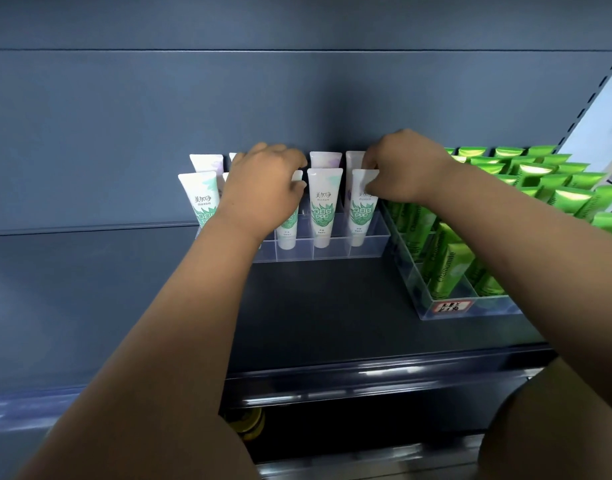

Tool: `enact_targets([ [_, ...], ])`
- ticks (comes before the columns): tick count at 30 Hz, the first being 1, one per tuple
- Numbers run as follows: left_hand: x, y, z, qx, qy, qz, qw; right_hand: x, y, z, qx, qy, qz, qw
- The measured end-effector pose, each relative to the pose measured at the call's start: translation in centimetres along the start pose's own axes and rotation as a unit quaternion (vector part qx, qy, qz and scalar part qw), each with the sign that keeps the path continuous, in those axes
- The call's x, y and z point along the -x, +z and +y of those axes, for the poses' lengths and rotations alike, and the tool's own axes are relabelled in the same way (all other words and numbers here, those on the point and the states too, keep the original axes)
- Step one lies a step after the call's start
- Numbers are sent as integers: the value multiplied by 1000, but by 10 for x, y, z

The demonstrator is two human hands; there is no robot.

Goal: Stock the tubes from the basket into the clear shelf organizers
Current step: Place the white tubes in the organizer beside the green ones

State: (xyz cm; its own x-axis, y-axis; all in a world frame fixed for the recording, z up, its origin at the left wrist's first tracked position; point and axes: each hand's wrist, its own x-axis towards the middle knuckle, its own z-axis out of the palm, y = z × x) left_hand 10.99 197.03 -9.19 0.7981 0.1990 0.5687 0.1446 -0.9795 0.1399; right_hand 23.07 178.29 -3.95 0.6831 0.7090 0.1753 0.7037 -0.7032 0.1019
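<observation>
Right hand (406, 168) pinches the crimp of the front-right tube (361, 216), fingers (384, 181) clamped on it, apparently to seat it cap-down in the organizer (332, 253). Left hand (263, 188) fingers (295, 186) curl round the neighbouring tube (288, 233), likely to hold it upright. Green tubes (446, 268) fill the adjacent organizer (470, 314); basket not in view

Dark shelf (315, 306), grey-blue back panel (228, 98) rising behind the shelf, glossy front rail (366, 375) along the shelf's near edge, yellow items (250, 424) below the shelf, slotted upright (590, 102) at the shelf's far right.
</observation>
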Motion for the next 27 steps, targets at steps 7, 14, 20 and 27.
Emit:
enact_targets([
  [7,-1,3,9,-8,27,4,1000,-7,6,1,-35,-9,13,999],
  [14,-2,2,8,-3,16,8,1000,-6,12,9,-45,1,17,999],
  [20,-2,3,6,-2,13,6,1000,-7,9,14,-71,-8,10,997],
  [27,-1,1,7,4,8,10,1000,-8,6,10,-100,-13,4,995],
])
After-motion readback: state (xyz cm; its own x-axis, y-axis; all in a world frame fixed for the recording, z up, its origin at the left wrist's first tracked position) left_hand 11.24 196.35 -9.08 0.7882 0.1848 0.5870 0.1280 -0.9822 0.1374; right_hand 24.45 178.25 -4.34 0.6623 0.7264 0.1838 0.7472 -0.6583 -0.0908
